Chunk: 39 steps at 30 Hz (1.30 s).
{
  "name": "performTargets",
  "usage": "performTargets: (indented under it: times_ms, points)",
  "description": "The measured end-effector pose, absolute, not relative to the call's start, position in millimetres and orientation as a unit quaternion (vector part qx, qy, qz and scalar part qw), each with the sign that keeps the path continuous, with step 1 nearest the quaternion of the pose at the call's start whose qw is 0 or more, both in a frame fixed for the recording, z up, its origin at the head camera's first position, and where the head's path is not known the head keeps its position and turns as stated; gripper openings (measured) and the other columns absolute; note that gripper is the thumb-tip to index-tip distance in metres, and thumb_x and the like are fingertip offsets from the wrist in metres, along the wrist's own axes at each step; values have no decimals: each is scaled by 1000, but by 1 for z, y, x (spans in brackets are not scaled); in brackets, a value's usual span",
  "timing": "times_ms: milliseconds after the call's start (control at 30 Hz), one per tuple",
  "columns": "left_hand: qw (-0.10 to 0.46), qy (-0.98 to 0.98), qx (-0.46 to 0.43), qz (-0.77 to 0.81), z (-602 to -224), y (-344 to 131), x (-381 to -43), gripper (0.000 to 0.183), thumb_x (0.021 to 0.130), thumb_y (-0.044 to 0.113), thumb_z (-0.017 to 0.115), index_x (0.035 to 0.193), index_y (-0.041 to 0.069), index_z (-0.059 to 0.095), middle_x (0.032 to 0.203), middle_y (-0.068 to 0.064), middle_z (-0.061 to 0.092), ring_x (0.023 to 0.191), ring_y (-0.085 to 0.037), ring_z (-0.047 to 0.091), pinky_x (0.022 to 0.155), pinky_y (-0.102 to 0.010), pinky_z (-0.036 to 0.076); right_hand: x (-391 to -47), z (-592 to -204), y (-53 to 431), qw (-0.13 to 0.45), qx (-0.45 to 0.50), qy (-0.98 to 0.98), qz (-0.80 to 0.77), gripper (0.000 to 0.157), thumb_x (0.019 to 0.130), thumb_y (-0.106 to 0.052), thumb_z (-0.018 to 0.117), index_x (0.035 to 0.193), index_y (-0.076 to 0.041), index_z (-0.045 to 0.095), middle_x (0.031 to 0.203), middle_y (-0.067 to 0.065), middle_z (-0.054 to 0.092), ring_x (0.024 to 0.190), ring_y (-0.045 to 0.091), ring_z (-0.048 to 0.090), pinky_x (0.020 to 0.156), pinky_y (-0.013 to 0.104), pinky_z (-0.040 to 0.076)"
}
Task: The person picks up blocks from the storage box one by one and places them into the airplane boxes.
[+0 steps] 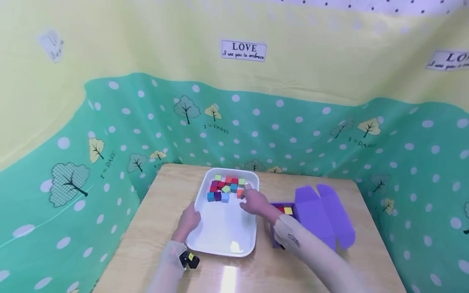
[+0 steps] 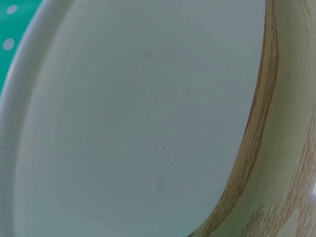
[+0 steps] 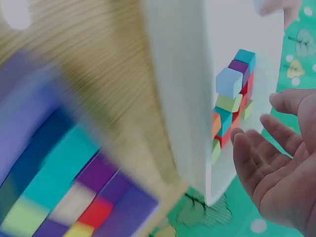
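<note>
A white tray [image 1: 223, 228] lies on the wooden table, with several small coloured cubes [image 1: 226, 189] grouped at its far end. At the tray's left side, my left hand [image 1: 189, 219] grips the rim. The tray's white surface [image 2: 138, 118] fills most of the left wrist view, and no fingers show there. Over the tray's far right part, my right hand [image 1: 253, 201] is beside an orange cube [image 1: 239, 193] and a pale greyish cube [image 1: 248, 186]. Its fingers are parted and loosely bent in the right wrist view, holding nothing, near the cubes [image 3: 229, 82].
Right of the tray stands a purple box [image 1: 272, 232] with its lid [image 1: 318, 217] folded out to the right. Several cubes [image 3: 74, 202] in mixed colours lie packed inside it. A dotted green and yellow curtain [image 1: 256, 122] hangs behind and at both sides.
</note>
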State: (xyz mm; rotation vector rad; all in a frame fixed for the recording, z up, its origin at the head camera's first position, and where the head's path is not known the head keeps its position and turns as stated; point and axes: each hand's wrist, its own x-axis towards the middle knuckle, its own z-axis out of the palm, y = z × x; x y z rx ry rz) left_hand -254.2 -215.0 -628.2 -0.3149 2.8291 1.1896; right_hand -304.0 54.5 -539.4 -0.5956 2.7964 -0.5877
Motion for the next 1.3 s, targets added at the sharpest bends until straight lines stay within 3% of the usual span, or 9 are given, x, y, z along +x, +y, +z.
performTargets:
  times_ms: [267,400,567,667,833,1100,1300]
  points:
    - [28,906,-110,407,-629,-214,-249,40,86,4,39,126,3,40,113,-21,53,96,-35,55,75,-46,48,-356,-575,7,118,-136,969,-167,19,68,-11,67,85,-14,59,69,-3,51,64,16,48,53,27,42]
    - [10,909,-107,403,-630,-211,-245,39,84,3,41,123,2,43,109,-22,55,94,-35,56,74,-47,48,-362,-593,3,111,-131,977,-129,17,68,-9,67,82,-14,58,68,-2,54,64,16,50,68,35,46]
    - [9,912,-92,401,-630,-208,-244,39,85,4,43,123,1,42,111,-22,55,96,-36,55,74,-47,48,-362,-605,6,98,-130,981,-106,19,71,-8,65,88,-15,58,72,-1,57,72,18,55,83,44,42]
    - [10,914,-95,395,-629,-209,-246,40,85,5,43,125,2,41,112,-21,54,97,-35,54,75,-46,48,-361,-599,8,106,-131,978,-124,24,71,-8,66,93,-14,58,74,-1,56,71,17,53,74,38,46]
    - [17,917,-109,384,-627,-212,-250,41,86,5,41,126,1,39,114,-22,52,99,-36,53,76,-46,48,-350,-570,25,105,-190,965,-149,22,66,-6,67,83,-15,58,68,-4,52,62,14,48,54,26,43]
    - [16,926,-90,367,-629,-210,-257,41,85,7,42,125,-2,39,113,-24,52,100,-37,52,81,-46,45,-313,-524,107,107,-245,946,-185,23,64,-6,70,77,-16,54,65,-3,50,58,13,46,48,24,40]
    - [16,928,-91,361,-624,-215,-255,40,83,4,42,122,-5,39,111,-28,51,99,-41,51,80,-49,44,-280,-513,156,114,-267,933,-211,21,65,-13,72,78,-15,56,67,-3,52,57,12,46,46,24,41]
